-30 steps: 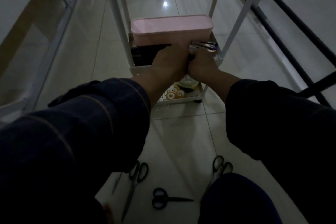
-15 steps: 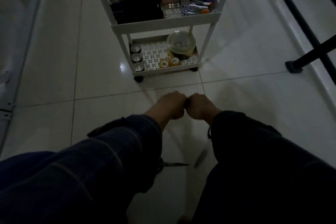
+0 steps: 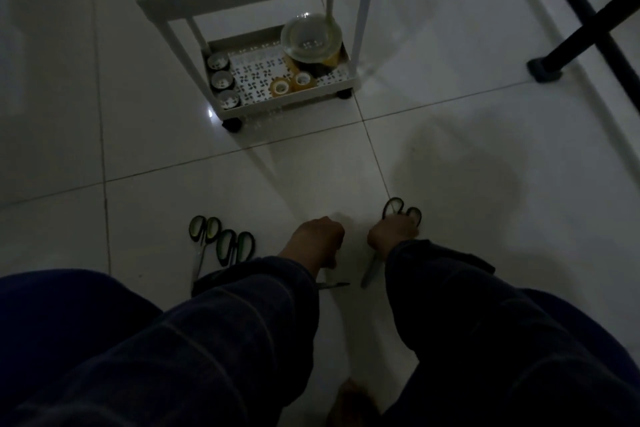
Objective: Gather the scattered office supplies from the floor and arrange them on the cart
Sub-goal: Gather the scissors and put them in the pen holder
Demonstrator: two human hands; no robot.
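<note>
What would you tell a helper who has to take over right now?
Right hand: down on the floor, on one pair of scissors; firm grip not clear.
Left hand: curled above another pair, only its blade tip showing; holding nothing I can see.
Two more scissors lie on the floor to the left.
Done: tape rolls sit on the cart bottom shelf, other supplies on the shelf above.
Left: get all four scissors onto the cart.
</note>
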